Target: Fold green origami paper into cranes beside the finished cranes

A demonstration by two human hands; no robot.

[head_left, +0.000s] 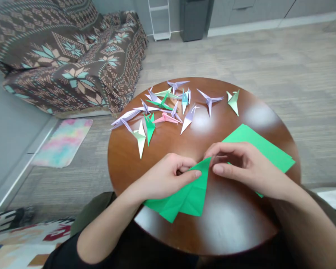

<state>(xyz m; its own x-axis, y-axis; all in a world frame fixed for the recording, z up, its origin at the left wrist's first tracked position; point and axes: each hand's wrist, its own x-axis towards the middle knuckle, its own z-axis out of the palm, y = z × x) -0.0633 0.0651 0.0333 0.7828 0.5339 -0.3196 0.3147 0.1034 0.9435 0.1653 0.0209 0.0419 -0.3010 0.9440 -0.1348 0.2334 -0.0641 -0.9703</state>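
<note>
Slanting over the near part of the round brown bench (184,145), the folded green paper (196,194) was pinched between the thumb and fingers of the left hand (170,175). The right hand (249,164) was partly open, its thumb apart from the curved fingers, at the paper's upper tip; contact could not be told. Green sheets (257,144) lay partly beneath that hand. Farther off stood paper birds (188,121), mostly purple, and beyond the bench a covered sofa (81,71).

Around the brown desk (170,144), the folded sheet (194,194) at seven o'clock and paper stack (257,144) at two are showing plain green; paper figures (166,118) at eleven are mixing lilac, greens, pink and blue. At ten, turquoise-and-beige flowers are patterning the brown sofa cover (72,56).
</note>
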